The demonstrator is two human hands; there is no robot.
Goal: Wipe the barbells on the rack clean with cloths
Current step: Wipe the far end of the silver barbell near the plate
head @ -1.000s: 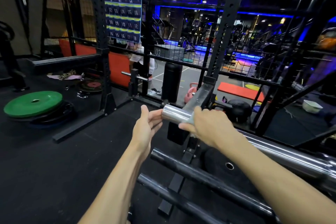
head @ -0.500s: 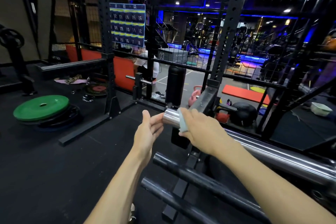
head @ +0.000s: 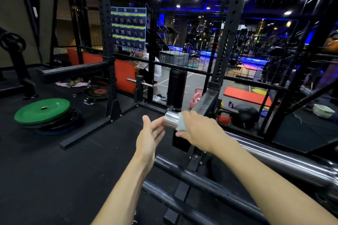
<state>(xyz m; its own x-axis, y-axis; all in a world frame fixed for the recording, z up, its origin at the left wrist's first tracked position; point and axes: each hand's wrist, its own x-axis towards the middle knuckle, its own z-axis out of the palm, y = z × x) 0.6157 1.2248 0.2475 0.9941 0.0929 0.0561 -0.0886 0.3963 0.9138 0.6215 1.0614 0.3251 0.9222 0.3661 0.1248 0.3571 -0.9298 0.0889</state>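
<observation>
I see my right hand gripping a cloth around the barbell near its end on the rack; my left hand, fingers relaxed, seems to touch the tip. Two dark bars cross below. Green plate lies on black flooring; kettlebells stand beyond the rack.

A chrome barbell lies level on the black rack, a pale cloth wrapped near its end.
</observation>
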